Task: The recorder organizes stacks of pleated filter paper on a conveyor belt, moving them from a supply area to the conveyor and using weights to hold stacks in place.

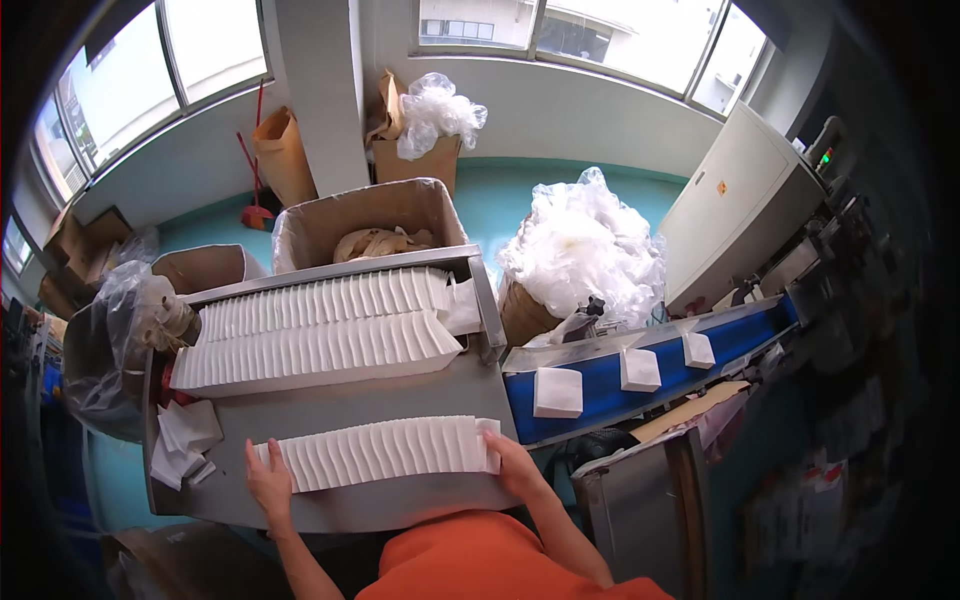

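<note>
A long row of white folded paper napkins [385,452] lies across the near part of a steel table [350,400], its stacks pressed side by side. My left hand [270,486] grips the row's left end, the thumb on the near side. At the opposite end my right hand [516,466] closes on the last stack, its fingertips partly hidden behind the paper. Farther back on the table stand two more long rows of napkins [320,350], one behind the other. Loose napkins [185,438] lie in a messy pile near the table's left edge.
A blue conveyor belt [600,395] at the right carries three separate napkin stacks [558,393]. Behind the table stand a large carton [365,207] holding brown paper and a heap of clear plastic film [590,250]. A metal rim borders the table's back; a grey cabinet [740,205] stands far right.
</note>
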Demonstrator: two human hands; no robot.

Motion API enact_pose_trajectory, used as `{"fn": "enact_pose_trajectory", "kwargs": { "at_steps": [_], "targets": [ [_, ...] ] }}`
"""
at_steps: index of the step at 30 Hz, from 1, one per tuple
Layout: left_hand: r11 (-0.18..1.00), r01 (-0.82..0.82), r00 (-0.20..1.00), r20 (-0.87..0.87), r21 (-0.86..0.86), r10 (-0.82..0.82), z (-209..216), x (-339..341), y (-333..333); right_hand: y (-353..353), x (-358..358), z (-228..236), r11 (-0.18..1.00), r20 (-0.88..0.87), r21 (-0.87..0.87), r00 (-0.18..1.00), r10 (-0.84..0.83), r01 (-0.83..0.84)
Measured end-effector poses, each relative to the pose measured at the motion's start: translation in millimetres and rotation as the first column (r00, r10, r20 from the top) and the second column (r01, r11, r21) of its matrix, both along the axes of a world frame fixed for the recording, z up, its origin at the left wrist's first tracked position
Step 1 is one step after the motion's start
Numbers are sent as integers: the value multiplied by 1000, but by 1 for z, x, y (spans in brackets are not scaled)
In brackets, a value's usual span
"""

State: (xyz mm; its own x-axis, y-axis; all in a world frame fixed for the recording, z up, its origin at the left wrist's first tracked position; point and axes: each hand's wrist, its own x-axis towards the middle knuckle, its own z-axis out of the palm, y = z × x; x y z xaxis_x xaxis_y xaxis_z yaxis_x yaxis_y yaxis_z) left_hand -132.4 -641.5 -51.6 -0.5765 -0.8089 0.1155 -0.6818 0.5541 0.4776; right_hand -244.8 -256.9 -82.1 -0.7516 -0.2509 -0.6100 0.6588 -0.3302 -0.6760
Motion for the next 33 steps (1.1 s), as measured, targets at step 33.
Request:
{"fn": "enact_pose_trajectory", "kwargs": {
  "at_steps": [33],
  "targets": [
    [993, 93, 994, 43, 77, -96, 19, -24, 48, -13, 3, 2, 982, -98, 172, 991, 93, -75]
  ]
}}
